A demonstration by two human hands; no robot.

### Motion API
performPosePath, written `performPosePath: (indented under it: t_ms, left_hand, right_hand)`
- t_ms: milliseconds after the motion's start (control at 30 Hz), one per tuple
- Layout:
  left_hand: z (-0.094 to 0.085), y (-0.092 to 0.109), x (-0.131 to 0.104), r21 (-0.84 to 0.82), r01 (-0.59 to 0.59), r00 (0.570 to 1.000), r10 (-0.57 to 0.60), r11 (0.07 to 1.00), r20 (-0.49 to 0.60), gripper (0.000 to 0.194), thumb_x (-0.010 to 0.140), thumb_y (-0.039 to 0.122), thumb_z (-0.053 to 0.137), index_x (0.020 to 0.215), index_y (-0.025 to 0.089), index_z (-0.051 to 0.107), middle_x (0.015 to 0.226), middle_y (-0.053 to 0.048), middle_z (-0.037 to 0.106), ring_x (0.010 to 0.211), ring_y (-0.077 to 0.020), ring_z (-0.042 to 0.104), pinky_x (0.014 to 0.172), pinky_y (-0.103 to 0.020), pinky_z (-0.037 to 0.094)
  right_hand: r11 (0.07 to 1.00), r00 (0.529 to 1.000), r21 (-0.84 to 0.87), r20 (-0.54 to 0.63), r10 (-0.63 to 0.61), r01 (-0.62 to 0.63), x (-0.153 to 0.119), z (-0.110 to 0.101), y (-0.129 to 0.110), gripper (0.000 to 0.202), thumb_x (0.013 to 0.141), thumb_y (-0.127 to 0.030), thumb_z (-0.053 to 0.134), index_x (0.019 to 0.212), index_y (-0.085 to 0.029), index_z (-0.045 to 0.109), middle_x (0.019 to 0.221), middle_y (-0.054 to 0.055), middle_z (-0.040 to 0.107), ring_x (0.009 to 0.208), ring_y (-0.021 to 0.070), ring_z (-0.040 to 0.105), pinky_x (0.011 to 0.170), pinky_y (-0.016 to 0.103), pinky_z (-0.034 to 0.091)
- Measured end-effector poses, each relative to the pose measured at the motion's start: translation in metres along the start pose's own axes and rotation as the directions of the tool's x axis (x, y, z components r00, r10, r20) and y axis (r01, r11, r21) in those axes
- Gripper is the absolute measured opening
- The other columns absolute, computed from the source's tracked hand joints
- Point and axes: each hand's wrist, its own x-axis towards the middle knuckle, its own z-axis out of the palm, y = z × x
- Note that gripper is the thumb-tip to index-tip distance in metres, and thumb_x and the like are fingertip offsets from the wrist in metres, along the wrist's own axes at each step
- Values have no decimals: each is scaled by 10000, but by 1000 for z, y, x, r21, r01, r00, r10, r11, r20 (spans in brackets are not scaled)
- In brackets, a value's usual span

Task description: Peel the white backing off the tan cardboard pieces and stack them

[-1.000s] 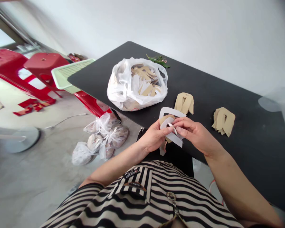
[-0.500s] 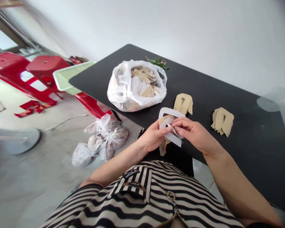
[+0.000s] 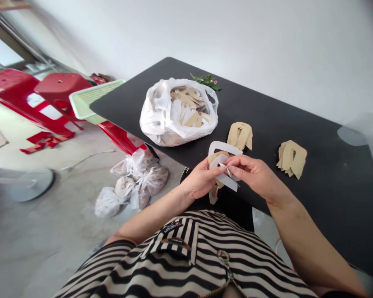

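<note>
Near the front edge of the black table, my left hand is closed on several white and tan paper cutouts, thumb on top. My right hand pinches a folded white flap of these cutouts between thumb and fingers. The hands almost meet over the papers. Just beyond them lies a pile of tan cutouts, and a second tan pile rests farther right. A white plastic bag, open at the top, holds many tan and white paper pieces.
Green leaves lie behind the bag. Left of the table are red stools and a pale green basket. Tied plastic bags sit on the floor, near a round grey base. A white wall stands behind the table.
Both hands keep their hold on the cutouts. The flap at my right fingertips has shifted very slightly; the piles and the bag stay in place.
</note>
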Motion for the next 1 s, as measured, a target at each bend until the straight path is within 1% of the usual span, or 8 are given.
performPosePath:
  t_ms: [133,233,433,533,633,733,833,1000]
  left_hand:
    - [5,0,-1,7,-9,1000,9,1000,-6,424,723,249,888,1084,158,685,969,-37,694,858,-153,664,833,-280,514]
    - [10,-1,-2,-2,-46,999,46,999,8,428,710,198,879,1090,158,686,959,-35,703,868,-153,666,834,-267,508]
    - [6,-5,0,-114,-43,991,29,992,-128,411,703,77,749,1103,151,691,964,-49,742,823,-157,701,820,-278,545]
    - [2,-4,2,-105,-15,983,-4,994,-182,400,724,65,710,1114,147,680,984,-70,752,813,-177,722,810,-303,570]
    - [1,-2,3,-118,4,977,-29,993,-213,393,731,53,699,1114,145,680,991,-72,755,799,-179,731,811,-310,590]
    - [4,-1,5,-124,17,977,-43,992,-211,371,731,43,701,1087,145,687,971,-62,758,766,-172,734,792,-299,604]
    - [8,-2,7,-122,49,979,-72,991,-189,364,741,41,699,1092,138,691,978,-75,764,785,-182,743,806,-299,611]
    - [14,-4,14,-103,85,979,-102,991,-175,368,765,41,691,1120,137,701,1004,-84,771,795,-178,744,813,-291,614]
  right_hand:
    - [986,996,-145,-23,-90,86,-2,2,0,179,965,-399,631,938,-236,700,1121,56,708,918,199,653,778,332,548]
    - [958,988,-262,-75,-137,113,-4,7,1,177,976,-405,601,963,-246,679,1116,68,714,925,216,669,765,347,561]
    - [962,960,-258,-234,-151,88,-19,9,-3,181,995,-413,570,1003,-247,640,1195,77,715,935,218,703,780,350,574]
    - [918,928,-395,-331,-172,29,-30,-6,-9,176,992,-403,567,1014,-255,660,1095,71,727,879,225,687,774,372,552]
    - [877,901,-477,-403,-160,-58,-37,-29,-9,193,978,-431,584,999,-262,673,911,61,726,777,233,669,682,371,523]
    - [881,893,-465,-428,-136,-89,-39,-51,-1,202,976,-448,583,964,-263,662,796,42,697,744,230,663,675,369,517]
    - [891,882,-439,-458,-113,-114,-39,-68,11,218,978,-463,572,961,-264,659,758,23,669,728,217,648,690,368,509]
    - [905,826,-397,-554,-104,-152,-47,-100,30,246,966,-490,580,953,-258,660,735,5,631,706,197,613,700,355,487]
